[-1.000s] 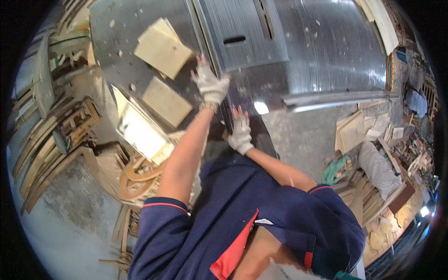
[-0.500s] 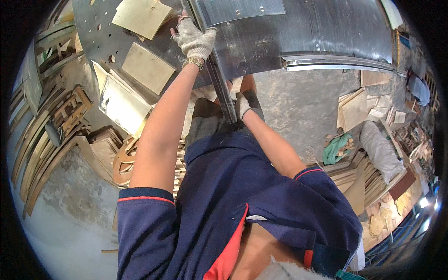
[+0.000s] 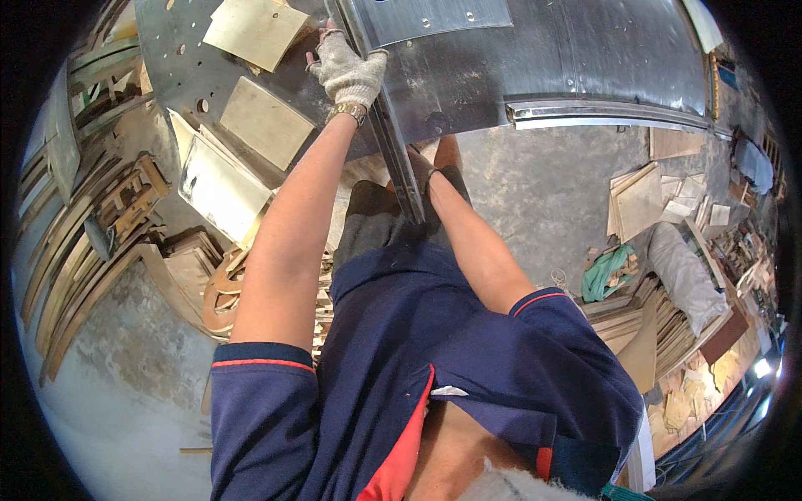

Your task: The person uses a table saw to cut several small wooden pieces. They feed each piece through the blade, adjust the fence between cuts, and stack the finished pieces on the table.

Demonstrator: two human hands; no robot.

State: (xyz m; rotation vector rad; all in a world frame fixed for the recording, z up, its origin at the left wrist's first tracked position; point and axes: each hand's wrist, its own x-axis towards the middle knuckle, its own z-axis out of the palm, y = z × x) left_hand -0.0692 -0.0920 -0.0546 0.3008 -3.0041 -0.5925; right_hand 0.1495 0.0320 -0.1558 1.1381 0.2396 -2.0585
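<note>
My left hand (image 3: pixel 349 71), in a pale fingerless knit glove with a metal watch at the wrist, straddles a long narrow metal rail (image 3: pixel 393 146). Its fingers bend down along the left side and the thumb lies over the right. That rail crosses a dark metal worktable (image 3: pixel 476 75) and sticks out past the near edge toward my waist. My right hand (image 3: pixel 419 164) reaches forward beneath the table edge, just right of the rail's near end. Shadow and the rail hide its fingers.
Thin pale boards (image 3: pixel 266 121) lie on the table's left side. More panels (image 3: pixel 224 188) lean below them. Curved wooden strips (image 3: pixel 79 267) are stacked at left. At right are wood offcuts (image 3: pixel 635 200), a green cloth bag (image 3: pixel 607 273) and a grey sack (image 3: pixel 685 271).
My right hand has moved forward from beside the rail's near end to under the table edge. My left hand and the rail hold still.
</note>
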